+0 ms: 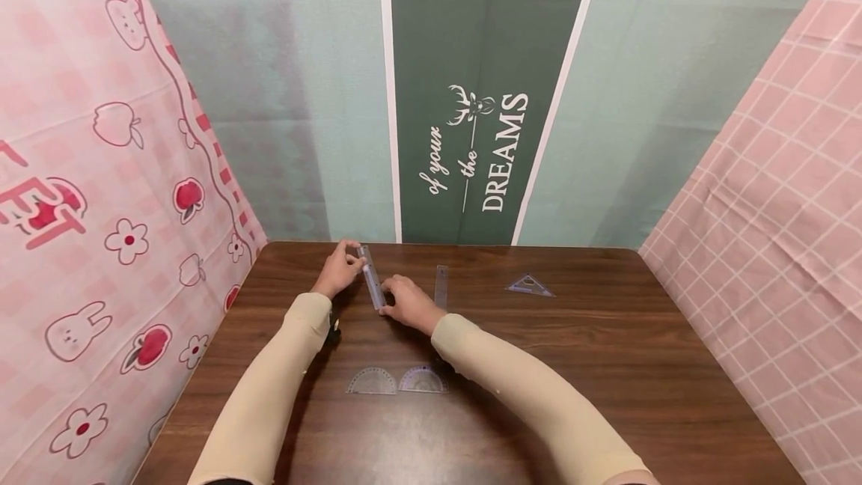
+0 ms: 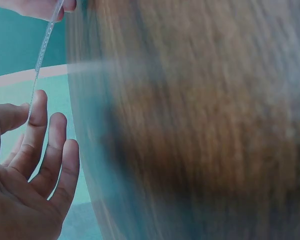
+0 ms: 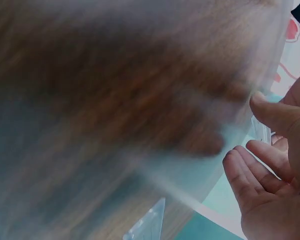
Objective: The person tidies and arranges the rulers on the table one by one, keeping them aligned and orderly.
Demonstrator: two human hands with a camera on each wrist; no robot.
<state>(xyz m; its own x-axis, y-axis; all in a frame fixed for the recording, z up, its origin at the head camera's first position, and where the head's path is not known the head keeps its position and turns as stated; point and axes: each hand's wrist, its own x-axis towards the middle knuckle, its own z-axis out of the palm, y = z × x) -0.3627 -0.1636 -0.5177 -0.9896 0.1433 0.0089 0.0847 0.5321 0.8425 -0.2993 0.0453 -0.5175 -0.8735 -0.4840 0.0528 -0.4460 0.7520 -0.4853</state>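
Two pale sleeves (image 1: 263, 388) reach in from the near side over the dark wooden bench (image 1: 619, 373); between them two clear protractors lie side by side, the left protractor (image 1: 372, 380) plain and the right protractor (image 1: 423, 379) with purple marks, both with straight edges toward the near side; farther on, the right hand (image 1: 412, 304) has its thumb and fingers closed on the near end of a clear ruler (image 1: 371, 281) with a purple band; the ruler slants away to the left, left of the bench's middle, and the left hand (image 1: 339, 272) pinches it toward its far end between thumb and forefinger, the other fingers spread loosely; in the left wrist view the ruler shows edge-on, bridging the two hands; just right of the right hand a second ruler (image 1: 441, 288) lies on the bench, pointing near to far; well to its right lies a clear triangle (image 1: 532, 291) with purple marks; behind the far edge hangs a green curtain (image 1: 458, 36) with white lettering, pink cloths standing at left (image 1: 87, 245) and right (image 1: 774, 193).
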